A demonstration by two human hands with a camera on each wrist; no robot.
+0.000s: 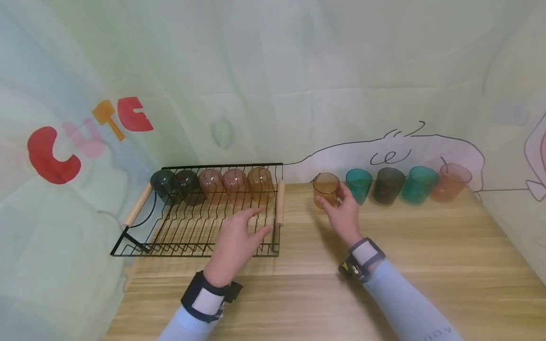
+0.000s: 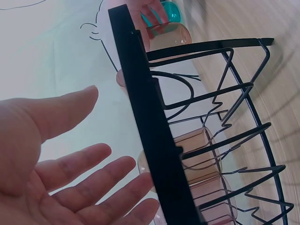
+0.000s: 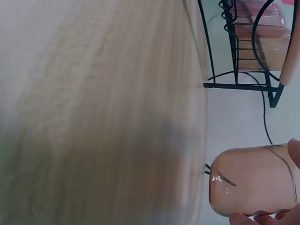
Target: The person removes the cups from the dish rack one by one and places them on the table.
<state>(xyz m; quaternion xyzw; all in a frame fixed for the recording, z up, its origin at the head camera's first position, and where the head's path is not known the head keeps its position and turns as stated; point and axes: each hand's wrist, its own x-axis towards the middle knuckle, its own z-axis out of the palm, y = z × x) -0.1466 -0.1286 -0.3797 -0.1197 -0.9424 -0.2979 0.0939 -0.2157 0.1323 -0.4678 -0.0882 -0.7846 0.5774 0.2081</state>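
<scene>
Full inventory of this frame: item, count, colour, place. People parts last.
Rack: 1, black wire, left side.
Rack handles: 2, light wood, rack's ends.
Grey racked cups: 2, dark grey, rack's left.
Pink racked cups: 2, pink, beside those.
Amber racked cup: 1, amber, row's right end.
Held cup: 1, amber, right hand.
Teal cups: 2, teal, table's right.
Grey cup: 1, dark grey, between teals.
Pink cup: 1, pink, far right.
Table: 1, light wood, below.
Backdrop: 1, pale green, behind.
CUTE letters: 4, red, pink, orange, left backdrop.
Wristbands: 2, black, wrists.
Sleeves: 2, light blue, forearms.
Hands: 2, bare; left by rack, right gripping held cup.
</scene>
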